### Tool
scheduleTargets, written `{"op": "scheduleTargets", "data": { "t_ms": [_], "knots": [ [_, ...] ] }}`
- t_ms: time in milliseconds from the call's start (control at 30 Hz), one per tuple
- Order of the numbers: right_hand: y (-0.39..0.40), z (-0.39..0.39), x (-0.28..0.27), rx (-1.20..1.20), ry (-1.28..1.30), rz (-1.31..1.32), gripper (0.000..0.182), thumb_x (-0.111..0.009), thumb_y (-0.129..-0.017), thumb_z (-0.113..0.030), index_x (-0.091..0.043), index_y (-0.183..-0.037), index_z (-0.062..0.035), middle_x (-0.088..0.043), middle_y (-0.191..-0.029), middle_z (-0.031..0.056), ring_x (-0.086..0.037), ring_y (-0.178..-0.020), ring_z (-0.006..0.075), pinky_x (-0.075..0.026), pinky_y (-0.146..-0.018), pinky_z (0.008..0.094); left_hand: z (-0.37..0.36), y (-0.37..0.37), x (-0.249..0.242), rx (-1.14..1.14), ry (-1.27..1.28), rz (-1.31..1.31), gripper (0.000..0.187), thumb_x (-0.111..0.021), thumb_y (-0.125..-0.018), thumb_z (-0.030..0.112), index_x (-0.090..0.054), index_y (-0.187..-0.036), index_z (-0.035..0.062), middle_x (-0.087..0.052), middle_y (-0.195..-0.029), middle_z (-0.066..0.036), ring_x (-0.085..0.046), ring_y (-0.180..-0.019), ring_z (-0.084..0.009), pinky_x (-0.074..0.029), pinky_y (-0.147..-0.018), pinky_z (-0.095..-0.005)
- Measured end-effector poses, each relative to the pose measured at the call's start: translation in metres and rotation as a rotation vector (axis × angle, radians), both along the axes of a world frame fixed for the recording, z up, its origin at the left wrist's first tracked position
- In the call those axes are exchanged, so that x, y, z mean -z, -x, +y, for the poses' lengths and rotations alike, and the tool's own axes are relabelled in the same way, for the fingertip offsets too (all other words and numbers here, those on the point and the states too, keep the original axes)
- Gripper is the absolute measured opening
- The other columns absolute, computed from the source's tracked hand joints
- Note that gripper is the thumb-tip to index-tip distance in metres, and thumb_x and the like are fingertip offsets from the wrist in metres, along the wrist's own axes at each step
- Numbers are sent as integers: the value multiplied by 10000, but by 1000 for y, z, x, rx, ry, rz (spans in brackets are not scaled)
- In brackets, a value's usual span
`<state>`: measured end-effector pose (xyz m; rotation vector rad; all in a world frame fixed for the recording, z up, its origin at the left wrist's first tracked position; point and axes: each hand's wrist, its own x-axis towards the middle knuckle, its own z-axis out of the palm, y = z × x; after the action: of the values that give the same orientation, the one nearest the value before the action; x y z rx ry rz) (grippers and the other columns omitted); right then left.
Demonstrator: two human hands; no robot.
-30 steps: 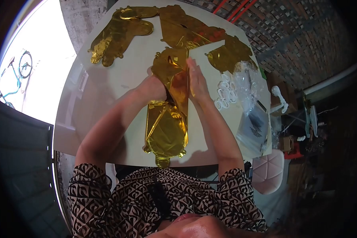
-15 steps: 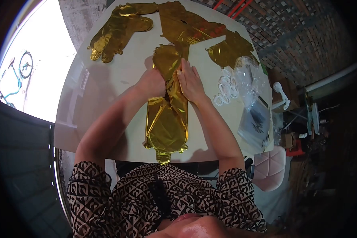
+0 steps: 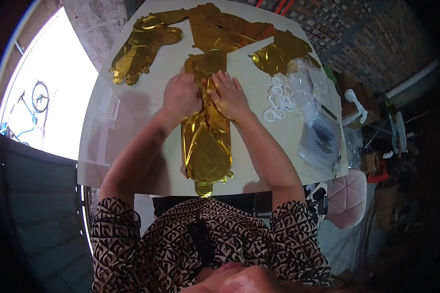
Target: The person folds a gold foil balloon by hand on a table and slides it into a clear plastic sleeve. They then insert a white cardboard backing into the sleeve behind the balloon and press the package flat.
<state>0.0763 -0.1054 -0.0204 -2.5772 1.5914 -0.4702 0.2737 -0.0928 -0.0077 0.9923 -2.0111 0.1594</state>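
A flat gold foil balloon (image 3: 208, 156) lies lengthwise on the white table, its narrow tab pointing toward me. Its middle is creased and gathered inward between my hands. My left hand (image 3: 182, 97) is on its left edge with the fingers curled in over the foil; the fingertips are partly hidden. On the right edge rests my right hand (image 3: 231, 99), its fingers stretched forward and the thumb against the folded foil. The balloon's far end lies past my fingertips, close to other gold foil.
More flat gold foil balloons (image 3: 144, 51) lie along the table's far side. To the right are white rings of ribbon or cord (image 3: 280, 100), crumpled clear plastic (image 3: 305, 83) and a clear printed bag (image 3: 320, 141). A pale padded chair (image 3: 347, 200) stands at the right.
My left hand has shifted slightly forward along the foil edge, and my right hand's thumb has moved in over the folded middle. The whole view has shifted slightly.
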Motion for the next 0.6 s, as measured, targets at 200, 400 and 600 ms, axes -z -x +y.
{"op": "scheduleTargets", "data": {
  "t_ms": [200,400,600],
  "knots": [
    [0,1,0,1,-6,-1,637,-384,-1054,-490,-370,-1546,-85,-289,-1638,165,-231,-1534,297,-150,-1249,451,9,-19,-20,-286,76,322,283,-640,-814,81,-670,-1095,74,-655,-1084,-138,-633,-998,-353,-507,-891,-457],
    [1,2,0,-27,-9,-53,619,-381,-1058,-474,-391,-1533,-76,-291,-1632,186,-249,-1525,317,-147,-1248,464,52,-18,-15,62,-66,-214,232,-650,-909,207,-697,-1106,94,-643,-1295,-107,-570,-1255,-299,-403,-1113,-481],
    [19,3,-15,-135,-135,-437,537,-364,-1072,-355,-412,-1515,-54,-326,-1611,205,-259,-1518,346,-142,-1244,477,51,-19,6,32,-201,-288,226,-624,-941,241,-721,-1067,81,-654,-1283,-96,-561,-1277,-270,-359,-1142,-476]
  ]
}}
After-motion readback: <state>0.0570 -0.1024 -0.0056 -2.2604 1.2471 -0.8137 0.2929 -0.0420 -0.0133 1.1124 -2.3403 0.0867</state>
